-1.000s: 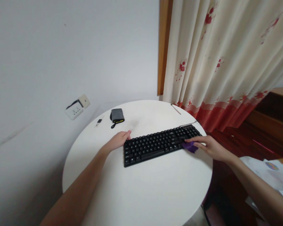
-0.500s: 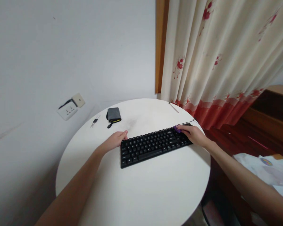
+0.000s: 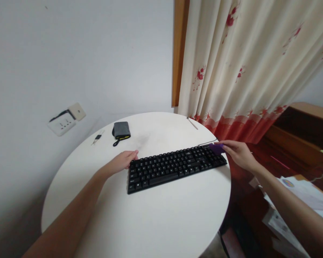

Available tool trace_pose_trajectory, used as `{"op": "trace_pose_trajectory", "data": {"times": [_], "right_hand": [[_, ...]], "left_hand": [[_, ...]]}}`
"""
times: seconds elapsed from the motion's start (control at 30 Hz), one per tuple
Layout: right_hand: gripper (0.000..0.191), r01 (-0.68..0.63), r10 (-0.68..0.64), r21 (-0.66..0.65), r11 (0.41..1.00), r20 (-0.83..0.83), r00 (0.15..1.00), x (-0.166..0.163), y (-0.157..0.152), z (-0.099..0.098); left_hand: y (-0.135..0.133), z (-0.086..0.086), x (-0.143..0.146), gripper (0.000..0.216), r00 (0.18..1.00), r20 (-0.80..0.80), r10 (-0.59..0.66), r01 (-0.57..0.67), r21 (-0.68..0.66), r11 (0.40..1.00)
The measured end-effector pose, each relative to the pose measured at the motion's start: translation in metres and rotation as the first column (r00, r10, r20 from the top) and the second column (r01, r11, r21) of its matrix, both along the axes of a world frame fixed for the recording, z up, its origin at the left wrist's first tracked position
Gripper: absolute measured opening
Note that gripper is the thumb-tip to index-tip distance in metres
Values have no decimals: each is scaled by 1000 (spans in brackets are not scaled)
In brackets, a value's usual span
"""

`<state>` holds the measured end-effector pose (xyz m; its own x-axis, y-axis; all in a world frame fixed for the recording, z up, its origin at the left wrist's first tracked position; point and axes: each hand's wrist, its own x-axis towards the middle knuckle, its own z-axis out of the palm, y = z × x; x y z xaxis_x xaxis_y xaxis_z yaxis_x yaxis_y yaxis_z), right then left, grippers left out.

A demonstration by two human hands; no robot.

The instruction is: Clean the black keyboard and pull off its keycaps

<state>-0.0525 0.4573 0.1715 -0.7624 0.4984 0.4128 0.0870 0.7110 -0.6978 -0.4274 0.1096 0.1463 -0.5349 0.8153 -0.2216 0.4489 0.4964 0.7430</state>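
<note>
Purple cloth (image 3: 216, 148) is pinched between the thumb and fingers of the right hand (image 3: 239, 154), lying against the far right corner of a black full-size computer keyboard (image 3: 167, 166). The left hand (image 3: 121, 162) is at the opposite end, its fingers curled in against the far left corner – whether they grip the edge or only brace it, I cannot tell.

The keyboard rests at a slight slant on a round white table (image 3: 150, 222), its right end close to the table's right edge. From behind that end a thin black cable (image 3: 207, 142) runs along the tabletop toward the rim.

Beyond the left hand sits a folded grey pouch (image 3: 121, 130) with yellow at its opening and a black loop, and left of it a small black object (image 3: 98, 137) with thin pale ends, too small to name. Near the far right rim lies a slim stick-like item (image 3: 193, 124).

Past the table, a white wall socket (image 3: 62, 124) and a beige plate (image 3: 77, 111) show on the left; on the right hangs a cream curtain (image 3: 218, 71) with red flowers – its lower band is red.
</note>
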Motion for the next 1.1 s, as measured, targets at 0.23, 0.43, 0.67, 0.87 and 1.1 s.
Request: {"op": "trace_pose_trajectory", "data": {"times": [0.23,0.43,0.67,0.87,1.1], "right_hand": [[32,-57,49,171,984,47,998,-37,18,-22],[34,-150,122,226,962,134,983,8,-19,-44],[29,-60,53,52,997,134,990,43,-36,-22],[33,208,-199,56,977,-124,972,-8,6,-21],[33,-20,-4,213,977,111,994,-21,4,-42]], "left_hand": [[2,4,3,70,999,-8,37,-37,-1,999],[1,1,2,65,999,-29,18,-18,-8,1000],[2,-4,-1,59,993,-120,9,-9,-4,1000],[2,-3,0,60,992,-123,15,-13,12,1000],[1,-4,-2,61,994,-106,7,-6,12,1000]]}}
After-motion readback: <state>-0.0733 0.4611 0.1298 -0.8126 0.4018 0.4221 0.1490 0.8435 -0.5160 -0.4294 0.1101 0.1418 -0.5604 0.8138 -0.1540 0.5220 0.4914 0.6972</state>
